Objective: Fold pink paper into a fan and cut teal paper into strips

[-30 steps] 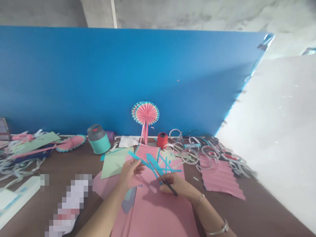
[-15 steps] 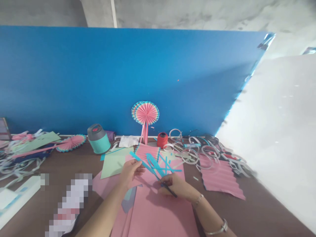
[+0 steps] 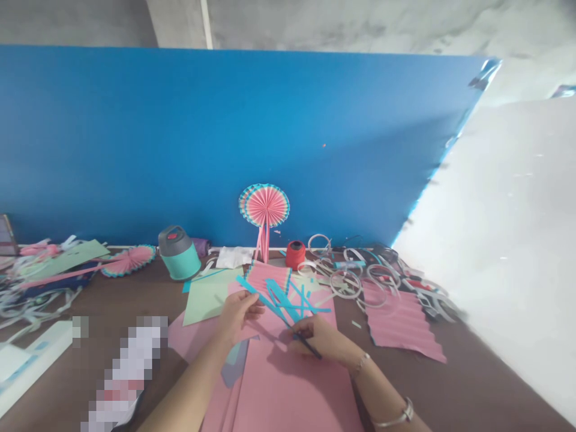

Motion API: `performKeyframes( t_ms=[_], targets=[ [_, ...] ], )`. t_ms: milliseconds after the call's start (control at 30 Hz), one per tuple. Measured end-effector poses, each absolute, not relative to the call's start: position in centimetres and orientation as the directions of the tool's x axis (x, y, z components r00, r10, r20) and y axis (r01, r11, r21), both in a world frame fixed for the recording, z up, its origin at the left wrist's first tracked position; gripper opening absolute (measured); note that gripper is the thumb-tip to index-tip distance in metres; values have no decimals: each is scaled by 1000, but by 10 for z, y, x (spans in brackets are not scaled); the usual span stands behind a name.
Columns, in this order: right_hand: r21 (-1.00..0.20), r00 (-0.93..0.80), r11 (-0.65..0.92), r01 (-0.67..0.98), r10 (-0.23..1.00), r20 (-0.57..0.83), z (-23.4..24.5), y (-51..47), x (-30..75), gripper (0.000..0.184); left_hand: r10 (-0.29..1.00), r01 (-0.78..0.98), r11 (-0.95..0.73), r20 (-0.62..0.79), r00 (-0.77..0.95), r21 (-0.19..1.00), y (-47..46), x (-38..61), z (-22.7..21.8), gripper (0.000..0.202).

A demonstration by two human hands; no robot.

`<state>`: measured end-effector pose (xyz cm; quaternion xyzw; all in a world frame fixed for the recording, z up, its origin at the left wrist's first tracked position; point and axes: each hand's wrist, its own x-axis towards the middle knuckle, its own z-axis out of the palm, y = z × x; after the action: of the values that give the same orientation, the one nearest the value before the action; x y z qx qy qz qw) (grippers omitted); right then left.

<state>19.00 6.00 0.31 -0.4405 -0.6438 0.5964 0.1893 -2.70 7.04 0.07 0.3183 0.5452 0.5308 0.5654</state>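
A narrow blue paper strip [image 3: 266,302] slants between my two hands above the pink paper sheets [image 3: 297,390]. My left hand [image 3: 240,309] pinches it near its upper left end. My right hand [image 3: 317,339] is closed on its lower part, where a dark end sticks out below the fingers; I cannot tell whether that end is the strip in shadow or a separate thing. Loose blue strips [image 3: 303,294] lie just beyond my right hand. Behind them is a pleated pink paper piece [image 3: 269,277], with a pale green sheet [image 3: 209,294] to the left.
A pink pleated paper fan [image 3: 265,207] stands against the blue panel [image 3: 202,132]. Along the back are a teal container [image 3: 180,258], a red thread spool [image 3: 296,256] and white strip rolls [image 3: 345,284]. Another fan [image 3: 132,261] lies left, a pleated pink sheet [image 3: 402,321] right.
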Motion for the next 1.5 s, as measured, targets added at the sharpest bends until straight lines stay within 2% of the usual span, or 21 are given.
performKeyframes(
  t_ms=[267,733,1067,1300,1500],
  targets=[
    [-934,-528,-103,343,801,-283,-1,61,192,30,946,-247,239,-282,-158,939,71,-27,-1,20],
    [-935,-556,-58,350,790,-257,-5,63,193,31,945,-258,239,-285,-158,936,69,-25,4,21],
    [-894,-533,-60,443,785,-317,-1,65,191,24,939,-253,256,-302,-164,933,71,-27,0,22],
    [-896,-514,-82,437,794,-324,1,64,191,31,938,-238,263,-305,-162,935,73,-28,-4,22],
    [-896,-505,-71,439,805,-312,1,64,190,28,938,-228,268,-307,-158,936,72,-28,-5,22]
  ],
)
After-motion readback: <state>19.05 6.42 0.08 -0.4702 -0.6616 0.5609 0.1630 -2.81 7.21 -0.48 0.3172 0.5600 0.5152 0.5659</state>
